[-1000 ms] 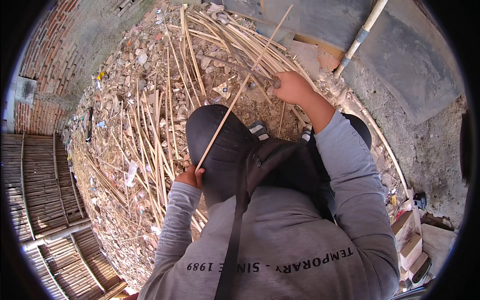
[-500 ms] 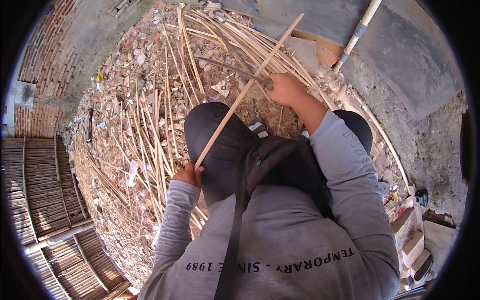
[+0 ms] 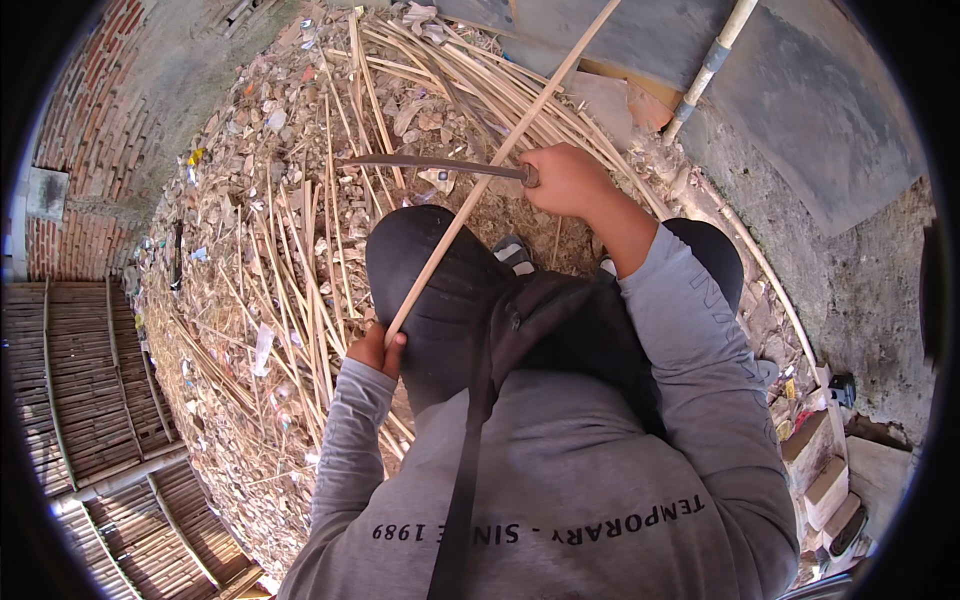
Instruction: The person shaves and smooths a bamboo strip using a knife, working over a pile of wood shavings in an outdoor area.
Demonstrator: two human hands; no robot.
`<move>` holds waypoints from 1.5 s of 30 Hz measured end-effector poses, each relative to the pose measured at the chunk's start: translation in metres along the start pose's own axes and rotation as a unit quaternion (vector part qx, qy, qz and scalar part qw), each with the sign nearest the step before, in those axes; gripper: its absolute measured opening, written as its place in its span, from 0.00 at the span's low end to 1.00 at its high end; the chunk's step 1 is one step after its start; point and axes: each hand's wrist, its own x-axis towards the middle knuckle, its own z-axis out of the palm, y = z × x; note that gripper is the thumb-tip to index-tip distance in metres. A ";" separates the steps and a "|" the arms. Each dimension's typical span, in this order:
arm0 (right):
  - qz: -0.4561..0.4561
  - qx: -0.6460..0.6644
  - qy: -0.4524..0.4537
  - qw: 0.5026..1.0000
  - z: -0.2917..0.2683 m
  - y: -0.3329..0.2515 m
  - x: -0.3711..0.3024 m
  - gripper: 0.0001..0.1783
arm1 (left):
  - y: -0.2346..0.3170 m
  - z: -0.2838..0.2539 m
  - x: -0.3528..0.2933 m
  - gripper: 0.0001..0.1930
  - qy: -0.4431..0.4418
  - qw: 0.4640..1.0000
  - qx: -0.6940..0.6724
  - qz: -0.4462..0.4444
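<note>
My left hand (image 3: 375,350) is closed around the lower end of a long bamboo strip (image 3: 440,248), beside my left knee. From there the strip slants up and away to the right, passing over the knee. In my right hand (image 3: 563,180) is the handle of a machete, mostly hidden by the closed fingers. The machete's dark, narrow blade (image 3: 420,161) points left and crosses the strip just left of that hand. Whether its edge bites into the strip, I cannot tell.
Several loose bamboo strips (image 3: 312,270) lie left of my knees on littered ground (image 3: 225,350). A larger pile of strips (image 3: 490,75) lies ahead, near a grey wall (image 3: 820,130) with a pole (image 3: 712,65). Bricks (image 3: 826,492) are stacked at the right. A bamboo panel (image 3: 85,370) stands left.
The machete has swung so its tip sits farther left and nearer me, and my right hand has shifted slightly left. The strip's far end reaches a little higher. My left hand stays nearly in place.
</note>
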 end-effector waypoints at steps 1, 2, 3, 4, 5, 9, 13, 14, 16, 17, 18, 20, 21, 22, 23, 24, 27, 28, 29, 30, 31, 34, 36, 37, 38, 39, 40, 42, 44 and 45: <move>0.019 0.013 0.006 1.000 0.001 0.007 0.001 0.19 | 0.001 0.002 0.000 0.20 0.007 1.000 -0.005 0.007; 0.037 0.025 0.012 0.999 0.004 0.020 0.004 0.17 | 0.002 0.003 0.000 0.20 0.014 1.000 -0.010 0.012; 0.055 0.037 0.022 0.998 0.006 0.029 0.007 0.15 | 0.004 0.004 0.003 0.20 0.025 0.999 -0.015 0.021; 0.058 0.042 0.061 0.996 0.009 0.033 0.008 0.15 | 0.005 0.003 0.004 0.20 0.032 0.999 -0.020 0.028; 0.062 0.046 0.099 0.992 0.013 0.036 0.009 0.15 | 0.005 0.003 0.002 0.20 0.038 0.998 -0.025 0.035; 0.027 0.052 0.167 0.984 0.010 0.019 0.010 0.14 | 0.008 -0.001 -0.009 0.20 0.058 0.998 -0.007 0.000; 0.022 0.047 0.117 0.992 0.004 0.010 0.005 0.15 | 0.006 -0.002 -0.012 0.22 0.083 0.987 0.107 -0.087; 0.009 0.037 0.114 0.993 0.007 0.013 0.004 0.15 | 0.005 -0.004 -0.013 0.22 0.088 0.987 0.091 -0.095; -0.013 0.015 0.091 0.996 0.010 0.012 0.001 0.13 | 0.009 -0.006 -0.014 0.22 0.095 0.990 0.067 -0.085; -0.021 0.003 0.071 0.997 0.013 0.010 0.000 0.12 | 0.012 -0.006 -0.014 0.21 0.099 0.990 0.055 -0.080; -0.028 -0.010 0.050 0.998 0.013 0.004 -0.002 0.11 | 0.013 -0.004 -0.015 0.21 0.111 0.990 0.049 -0.066; -0.047 -0.042 0.022 0.998 0.012 -0.006 -0.004 0.11 | 0.013 0.001 -0.018 0.20 0.136 0.989 0.037 -0.039; -0.057 -0.057 0.007 0.997 0.011 -0.009 -0.005 0.11 | 0.011 0.002 -0.019 0.20 0.129 0.991 0.026 -0.034; -0.053 -0.036 0.009 0.998 0.012 -0.005 -0.003 0.12 | 0.008 0.005 -0.020 0.20 0.122 0.992 0.015 -0.030; -0.048 -0.015 0.011 0.999 0.014 0.003 0.001 0.13 | 0.006 0.006 -0.021 0.20 0.115 0.993 0.004 -0.027; -0.041 0.006 0.012 0.999 0.016 0.013 0.004 0.14 | 0.007 0.005 -0.022 0.20 0.103 0.994 -0.005 -0.034; 0.000 0.057 0.052 0.997 0.020 0.027 0.010 0.12 | 0.011 0.001 -0.017 0.22 0.083 0.995 -0.030 -0.039; -0.005 0.061 0.069 0.996 0.019 0.022 0.007 0.14 | 0.009 -0.002 -0.017 0.22 0.082 0.995 -0.034 -0.035; -0.013 0.034 0.050 0.998 0.019 0.017 0.006 0.14 | 0.007 -0.003 -0.016 0.23 0.080 0.996 -0.038 -0.030; -0.023 0.006 0.029 0.999 0.014 0.003 0.003 0.14 | 0.006 -0.003 -0.017 0.23 0.078 0.996 -0.043 -0.023; -0.031 -0.020 0.006 0.999 0.010 -0.006 0.000 0.13 | 0.005 -0.003 -0.019 0.23 0.072 0.996 -0.046 -0.017; -0.047 -0.080 -0.024 0.995 0.005 -0.016 -0.006 0.14 | 0.003 0.002 -0.019 0.23 0.067 0.997 -0.019 -0.010; -0.016 0.004 -0.010 1.000 0.019 0.009 0.006 0.14 | 0.007 0.001 -0.015 0.22 0.058 0.998 0.002 -0.012; 0.000 0.042 0.002 0.999 0.025 0.024 0.012 0.13 | 0.012 -0.001 -0.011 0.22 0.054 0.998 0.008 -0.014; 0.015 0.040 0.037 0.998 0.030 0.033 0.014 0.20 | 0.017 -0.004 -0.008 0.22 0.050 0.998 0.015 -0.017; 0.010 0.028 0.024 0.999 0.027 0.030 0.014 0.20 | 0.018 -0.005 -0.008 0.22 0.045 0.998 0.022 -0.025; 0.002 0.018 0.009 1.000 0.021 0.021 0.012 0.20 | 0.016 -0.003 -0.009 0.22 0.049 0.998 0.032 -0.031; -0.020 -0.016 -0.018 1.000 0.012 0.001 0.006 0.19 | 0.015 0.003 -0.011 0.22 0.068 0.996 0.041 -0.032; -0.047 -0.060 -0.048 0.996 0.013 -0.015 -0.002 0.17 | 0.014 0.007 -0.016 0.21 0.070 0.995 0.057 -0.041; -0.039 -0.041 -0.050 0.997 0.015 -0.010 0.000 0.17 | 0.016 0.008 -0.015 0.20 0.066 0.994 0.067 -0.048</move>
